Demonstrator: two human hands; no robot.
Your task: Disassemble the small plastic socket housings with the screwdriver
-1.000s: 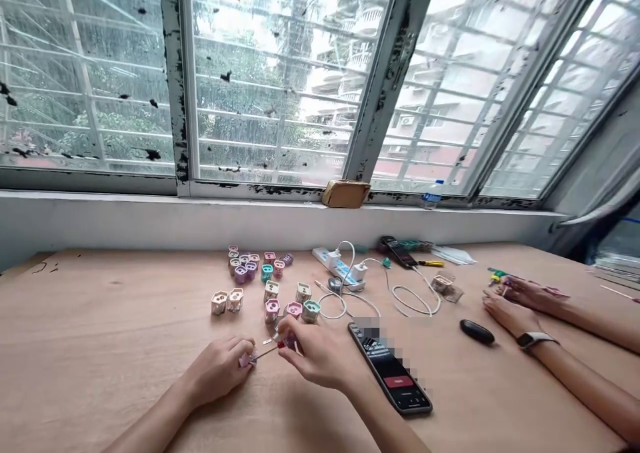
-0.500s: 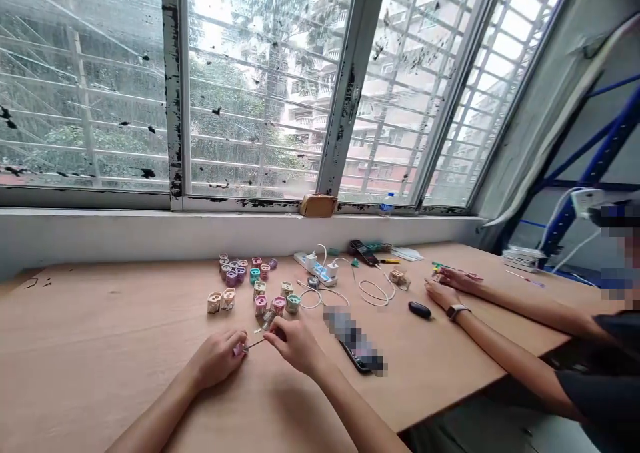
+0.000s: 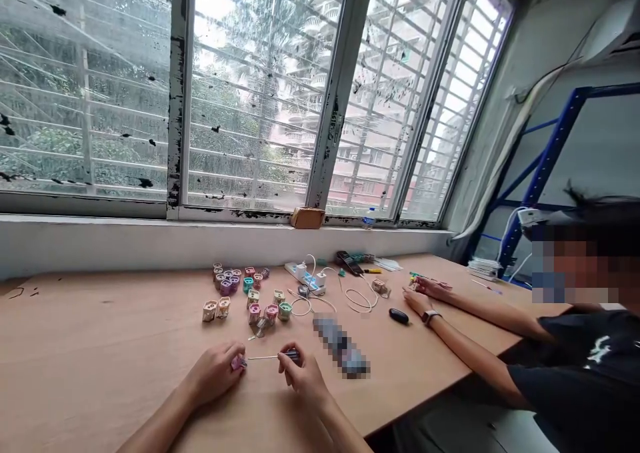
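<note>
My left hand (image 3: 214,373) grips a small pink plastic piece (image 3: 239,363) at the end of a thin metal rod (image 3: 265,357). My right hand (image 3: 303,378) pinches a small dark piece (image 3: 293,356) at the rod's other end, so the rod spans both hands. Just beyond my hands stand several small pastel cube-shaped plastic parts, such as a pink one (image 3: 255,314) and a green one (image 3: 285,311). A tiny clear piece (image 3: 260,328) lies close to them. The fingers partly hide both held pieces.
A co-worker's hands (image 3: 425,293) rest at the right of the wooden table (image 3: 125,320). A pixelated phone (image 3: 341,346), black oval object (image 3: 399,316), power strip (image 3: 303,276) and white cables (image 3: 357,300) lie there. A window sill (image 3: 225,243) runs behind the table.
The view has swung right and back, showing more of the co-worker. My right hand has moved from above the rod to pinching its dark end, and the rod now lies nearly level.
</note>
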